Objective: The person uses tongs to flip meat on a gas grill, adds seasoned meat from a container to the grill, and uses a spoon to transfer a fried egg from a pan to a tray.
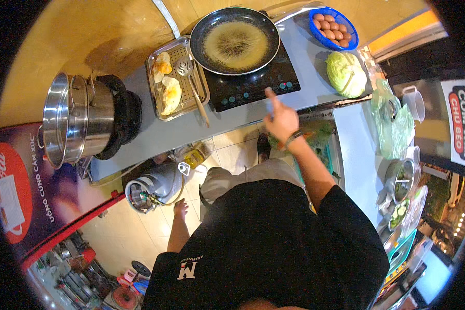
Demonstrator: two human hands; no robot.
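My right hand [282, 119] is over the front edge of a black induction cooktop [253, 88], index finger stretched toward its lit touch panel. It holds nothing, and motion blurs part of it; contact with the panel is unclear. On the cooktop sits a dark speckled frying pan [236, 40] with a layer of yellowish oil. Left of the cooktop, a perforated metal tray [183, 51] bears two fried eggs [171, 95] and a slotted turner [195, 85] with a wooden handle. My left hand [181, 207] hangs low by my side, empty, fingers loosely apart, near a gas cylinder [155, 188].
A large steel pot [77, 116] stands on a black burner [121, 116] at the counter's left end. Back right are a blue basket [315, 32] of brown eggs and a cabbage [346, 75]. Plastic bags [392, 124] and bowls line the right-hand counter [359, 155].
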